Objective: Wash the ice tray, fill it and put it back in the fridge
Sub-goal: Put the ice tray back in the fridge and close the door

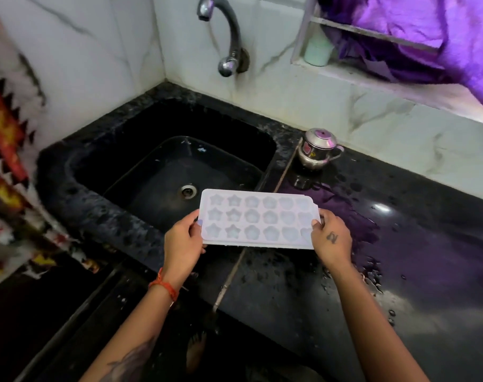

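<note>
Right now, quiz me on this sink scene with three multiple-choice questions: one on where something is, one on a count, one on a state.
1. Where is the steel pot?
A. In the sink
B. On the counter right of the sink
C. On the window ledge

2. How many rows of moulds does the tray have?
A. Two
B. Three
C. Five

3. How is the tray held?
A. By both hands, one at each short end
B. By one hand only
C. It lies on the counter, untouched

Answers:
1. B, the pot stands on the black counter beside the sink, near the wall.
2. B, three rows run along the tray's length.
3. A, the left hand grips the left end and the right hand the right end, holding it level.
</note>
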`<action>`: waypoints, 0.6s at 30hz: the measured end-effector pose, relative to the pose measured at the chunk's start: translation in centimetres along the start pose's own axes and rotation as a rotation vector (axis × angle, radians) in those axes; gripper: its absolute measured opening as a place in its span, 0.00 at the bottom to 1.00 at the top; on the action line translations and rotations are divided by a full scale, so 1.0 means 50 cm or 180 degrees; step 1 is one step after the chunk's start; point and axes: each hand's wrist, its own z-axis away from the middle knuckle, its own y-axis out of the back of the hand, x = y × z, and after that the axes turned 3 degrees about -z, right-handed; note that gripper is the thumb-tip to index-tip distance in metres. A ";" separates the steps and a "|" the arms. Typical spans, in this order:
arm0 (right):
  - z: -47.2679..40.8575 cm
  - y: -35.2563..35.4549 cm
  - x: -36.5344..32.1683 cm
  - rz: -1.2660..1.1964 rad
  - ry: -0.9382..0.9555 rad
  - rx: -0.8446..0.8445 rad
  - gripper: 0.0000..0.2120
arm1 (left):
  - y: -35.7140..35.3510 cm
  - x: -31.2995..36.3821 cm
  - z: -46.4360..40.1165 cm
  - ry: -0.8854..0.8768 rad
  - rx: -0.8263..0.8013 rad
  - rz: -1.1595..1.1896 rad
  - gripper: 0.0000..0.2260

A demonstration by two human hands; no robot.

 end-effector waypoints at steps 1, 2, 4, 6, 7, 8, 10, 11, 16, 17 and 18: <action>0.002 -0.005 -0.013 -0.0016 0.0092 -0.0059 0.15 | 0.013 -0.006 0.007 0.0051 0.0103 -0.0014 0.15; 0.003 -0.011 -0.027 -0.0022 0.0198 -0.0131 0.15 | 0.027 -0.015 0.016 0.0116 0.0220 -0.0014 0.16; 0.007 -0.023 -0.054 -0.0025 0.0373 -0.0250 0.15 | 0.053 -0.030 0.033 0.0216 0.0416 0.0030 0.15; 0.019 -0.039 -0.087 -0.0049 0.0562 -0.0395 0.16 | 0.084 -0.049 0.055 0.0326 0.0622 0.0058 0.15; 0.027 -0.048 -0.105 -0.0072 0.0653 -0.0476 0.16 | 0.101 -0.059 0.067 0.0381 0.0728 0.0072 0.15; 0.034 -0.057 -0.121 -0.0102 0.0733 -0.0551 0.16 | 0.118 -0.068 0.080 0.0431 0.0829 0.0089 0.15; 0.050 -0.078 -0.153 -0.0150 0.0904 -0.0683 0.16 | 0.151 -0.085 0.103 0.0538 0.1026 0.0120 0.15; 0.058 -0.089 -0.169 -0.0158 0.0998 -0.0746 0.16 | 0.167 -0.094 0.114 0.0583 0.1120 0.0121 0.16; 0.120 -0.160 -0.256 -0.0221 0.1440 -0.1073 0.15 | 0.260 -0.145 0.178 0.0786 0.1586 0.0145 0.17; 0.138 -0.175 -0.274 -0.0225 0.1521 -0.1146 0.15 | 0.280 -0.156 0.192 0.0834 0.1688 0.0168 0.17; 0.153 -0.190 -0.291 -0.0247 0.1590 -0.1220 0.15 | 0.300 -0.166 0.206 0.0867 0.1785 0.0192 0.17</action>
